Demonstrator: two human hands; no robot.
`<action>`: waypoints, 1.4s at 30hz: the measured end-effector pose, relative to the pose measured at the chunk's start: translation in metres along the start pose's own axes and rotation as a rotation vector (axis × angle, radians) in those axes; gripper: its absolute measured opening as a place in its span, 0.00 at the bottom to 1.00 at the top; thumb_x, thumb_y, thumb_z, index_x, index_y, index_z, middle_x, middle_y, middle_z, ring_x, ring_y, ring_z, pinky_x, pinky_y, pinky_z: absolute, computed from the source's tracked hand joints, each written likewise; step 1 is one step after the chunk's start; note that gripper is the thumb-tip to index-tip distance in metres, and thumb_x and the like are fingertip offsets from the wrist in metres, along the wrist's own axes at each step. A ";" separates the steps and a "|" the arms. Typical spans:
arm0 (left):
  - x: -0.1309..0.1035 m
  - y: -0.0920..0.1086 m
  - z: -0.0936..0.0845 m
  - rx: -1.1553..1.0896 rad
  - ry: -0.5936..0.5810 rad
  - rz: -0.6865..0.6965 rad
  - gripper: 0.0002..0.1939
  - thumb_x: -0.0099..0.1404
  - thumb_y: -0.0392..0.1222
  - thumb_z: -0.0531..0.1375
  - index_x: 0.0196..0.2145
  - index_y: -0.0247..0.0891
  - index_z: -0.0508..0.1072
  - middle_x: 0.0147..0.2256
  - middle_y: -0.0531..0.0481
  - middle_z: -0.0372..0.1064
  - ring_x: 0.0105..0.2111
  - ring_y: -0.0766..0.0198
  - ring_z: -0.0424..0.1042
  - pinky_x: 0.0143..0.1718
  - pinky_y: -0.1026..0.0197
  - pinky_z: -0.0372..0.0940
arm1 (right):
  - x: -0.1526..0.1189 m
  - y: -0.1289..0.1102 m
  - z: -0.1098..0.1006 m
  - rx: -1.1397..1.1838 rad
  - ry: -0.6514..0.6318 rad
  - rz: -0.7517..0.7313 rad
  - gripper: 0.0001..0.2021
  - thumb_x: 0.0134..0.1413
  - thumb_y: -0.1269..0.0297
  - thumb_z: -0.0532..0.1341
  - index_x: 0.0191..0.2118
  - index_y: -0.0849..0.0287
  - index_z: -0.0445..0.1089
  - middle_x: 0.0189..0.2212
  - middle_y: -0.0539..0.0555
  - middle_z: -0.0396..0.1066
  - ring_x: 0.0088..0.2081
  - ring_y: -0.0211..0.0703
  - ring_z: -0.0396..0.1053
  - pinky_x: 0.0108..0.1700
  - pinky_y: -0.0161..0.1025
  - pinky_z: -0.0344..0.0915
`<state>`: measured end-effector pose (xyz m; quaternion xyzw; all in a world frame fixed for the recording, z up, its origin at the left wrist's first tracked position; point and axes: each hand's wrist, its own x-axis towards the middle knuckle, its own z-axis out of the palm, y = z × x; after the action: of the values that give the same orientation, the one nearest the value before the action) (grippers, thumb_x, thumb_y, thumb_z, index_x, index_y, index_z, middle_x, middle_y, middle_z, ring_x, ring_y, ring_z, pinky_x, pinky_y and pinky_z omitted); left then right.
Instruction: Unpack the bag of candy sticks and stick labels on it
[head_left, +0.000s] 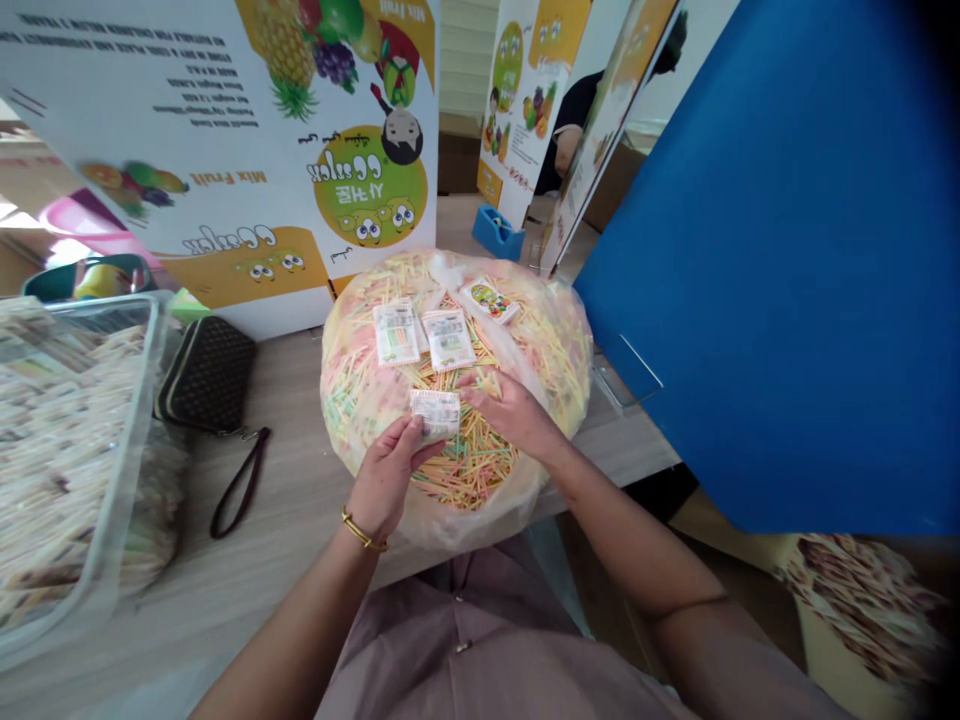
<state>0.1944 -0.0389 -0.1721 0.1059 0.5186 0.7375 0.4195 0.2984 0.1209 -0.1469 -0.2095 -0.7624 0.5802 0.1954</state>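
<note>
My left hand (385,476), wearing a gold bangle, pinches a small printed packet (436,414) between thumb and fingers. Close to the packet's right edge is my right hand (517,418), its fingers curled around a few thin candy sticks (491,383), partly hidden. Both hands are over a large clear plastic bag (559,325) full of pastel candy sticks (469,475), open toward me. On top of the bag lie a white packet (397,334), another packet (448,339) beside it and a packet with a colourful fruit print (491,299).
A clear bin (154,350) of filled packets stands at left, beside a dark wallet (214,375) with a strap. Printed cartons (285,200) rise behind the bag, near a blue tape dispenser (498,232). A blue panel (787,270) blocks the right. Another person (570,135) is partly visible beyond.
</note>
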 end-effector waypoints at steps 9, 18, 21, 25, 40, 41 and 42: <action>0.003 -0.004 -0.003 0.060 -0.003 0.006 0.22 0.52 0.56 0.73 0.36 0.36 0.82 0.37 0.48 0.80 0.42 0.59 0.77 0.54 0.53 0.72 | 0.002 0.001 -0.001 -0.232 0.162 -0.092 0.16 0.65 0.49 0.57 0.44 0.55 0.75 0.43 0.54 0.77 0.48 0.47 0.73 0.51 0.43 0.66; 0.006 -0.013 -0.010 0.071 0.056 0.069 0.17 0.53 0.53 0.74 0.34 0.38 0.82 0.35 0.52 0.79 0.37 0.66 0.75 0.48 0.61 0.70 | -0.030 -0.029 0.016 -0.733 0.019 -0.161 0.19 0.64 0.59 0.60 0.59 0.54 0.68 0.36 0.54 0.79 0.36 0.46 0.76 0.37 0.38 0.62; 0.004 -0.013 -0.010 0.097 0.024 0.069 0.16 0.56 0.53 0.72 0.35 0.39 0.82 0.35 0.52 0.79 0.37 0.66 0.75 0.50 0.60 0.69 | -0.021 -0.026 0.022 -0.921 -0.059 -0.063 0.18 0.65 0.60 0.58 0.58 0.57 0.68 0.34 0.56 0.79 0.35 0.49 0.76 0.34 0.38 0.59; 0.000 -0.012 -0.011 0.145 -0.018 0.096 0.17 0.60 0.54 0.70 0.39 0.40 0.82 0.40 0.49 0.80 0.43 0.61 0.76 0.54 0.57 0.68 | -0.008 -0.018 0.017 -0.921 -0.053 -0.001 0.14 0.66 0.62 0.58 0.54 0.56 0.70 0.37 0.55 0.79 0.37 0.49 0.76 0.35 0.38 0.58; 0.000 -0.009 -0.007 0.278 -0.030 0.090 0.20 0.61 0.57 0.68 0.43 0.40 0.83 0.43 0.47 0.80 0.46 0.57 0.76 0.56 0.54 0.66 | -0.011 -0.030 0.010 -0.840 -0.156 -0.001 0.13 0.65 0.61 0.60 0.52 0.56 0.68 0.41 0.55 0.79 0.40 0.50 0.76 0.38 0.39 0.61; 0.000 -0.009 -0.008 0.286 -0.043 0.097 0.20 0.62 0.57 0.67 0.44 0.40 0.83 0.43 0.47 0.80 0.46 0.57 0.76 0.57 0.54 0.66 | -0.011 -0.030 0.011 -0.838 -0.130 0.010 0.13 0.65 0.61 0.60 0.53 0.56 0.68 0.40 0.55 0.78 0.40 0.50 0.76 0.38 0.39 0.60; 0.000 -0.010 -0.008 0.290 -0.052 0.106 0.19 0.63 0.57 0.66 0.45 0.41 0.83 0.44 0.47 0.80 0.47 0.57 0.76 0.57 0.55 0.65 | -0.010 -0.029 0.011 -0.825 -0.106 0.012 0.13 0.65 0.61 0.60 0.53 0.56 0.68 0.40 0.55 0.78 0.39 0.49 0.75 0.37 0.38 0.60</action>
<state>0.1947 -0.0439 -0.1841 0.2117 0.6022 0.6729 0.3738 0.2986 0.0997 -0.1216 -0.2446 -0.9387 0.2371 0.0521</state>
